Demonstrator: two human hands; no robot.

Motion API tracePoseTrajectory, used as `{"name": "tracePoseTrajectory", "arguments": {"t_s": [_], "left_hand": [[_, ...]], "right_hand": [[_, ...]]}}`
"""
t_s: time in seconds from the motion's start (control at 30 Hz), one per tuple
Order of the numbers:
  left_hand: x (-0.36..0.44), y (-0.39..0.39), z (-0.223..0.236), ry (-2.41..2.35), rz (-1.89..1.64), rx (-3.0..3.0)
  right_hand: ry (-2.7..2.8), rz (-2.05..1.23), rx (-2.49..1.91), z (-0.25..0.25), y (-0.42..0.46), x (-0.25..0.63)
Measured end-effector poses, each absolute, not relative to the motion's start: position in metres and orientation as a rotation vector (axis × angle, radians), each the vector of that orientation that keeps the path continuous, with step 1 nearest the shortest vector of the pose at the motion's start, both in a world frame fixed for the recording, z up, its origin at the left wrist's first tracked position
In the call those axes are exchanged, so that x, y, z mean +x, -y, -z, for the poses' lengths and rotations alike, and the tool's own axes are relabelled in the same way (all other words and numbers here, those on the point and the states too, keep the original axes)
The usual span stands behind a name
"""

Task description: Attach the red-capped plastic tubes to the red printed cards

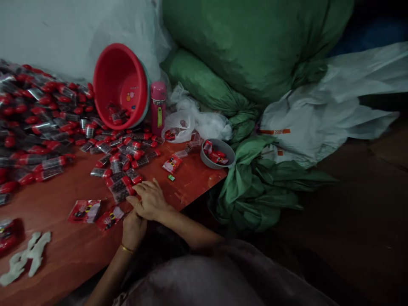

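Note:
At the table's front edge my two hands meet. My right hand [151, 199] lies across the top of my left hand, its fingers loosely apart and pointing left, with nothing visible in them. My left hand [134, 227], with a gold bangle at the wrist, is below it; its fingers are hidden. Just beyond the fingertips are small clear containers with red caps and dark contents [121, 189]. Two flat red printed packets lie left of my hands, one [84, 211] farther left and another [110, 217] closer. A further red packet [172, 163] and a small green piece [171, 177] lie beyond my right hand.
A large pile of red-capped containers [41, 123] covers the back left. A tilted red basin [140, 80], a pink bottle [158, 110] and a grey bowl [210, 163] with red packets stand behind. White cut-out shapes [36, 250] lie left; green sacks [255, 42] bulge at right.

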State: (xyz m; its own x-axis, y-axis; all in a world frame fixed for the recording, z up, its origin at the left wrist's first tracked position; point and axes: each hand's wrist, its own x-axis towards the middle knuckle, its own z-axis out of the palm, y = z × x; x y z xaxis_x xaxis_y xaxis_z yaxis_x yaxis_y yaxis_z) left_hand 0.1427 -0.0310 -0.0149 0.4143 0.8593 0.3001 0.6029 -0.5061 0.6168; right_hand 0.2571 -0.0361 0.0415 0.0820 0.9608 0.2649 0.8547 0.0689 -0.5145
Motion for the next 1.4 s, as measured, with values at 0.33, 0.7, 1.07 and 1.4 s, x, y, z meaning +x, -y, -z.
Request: {"name": "tracePoseTrajectory", "arguments": {"t_s": [0.33, 0.7, 1.07, 1.4], "left_hand": [[0.147, 0.047, 0.003, -1.185, -0.932, 2.082], [0.064, 0.074, -0.012, -1.496, -1.033, 2.42], [0.044, 0.071, 0.009, -1.723, -0.627, 2.525], [0.02, 0.065, 0.017, -1.626, -0.801, 2.429]], "right_hand": [[1.734, 0.055, -1.843, -0.008, 0.047, 0.276], [1.913, 0.183, -1.764, -0.015, 0.036, 0.271], [2.15, 0.073, -1.776, 0.002, 0.055, 0.192], [2.08, -0.008, -1.737, 0.002, 0.056, 0.182]]}}
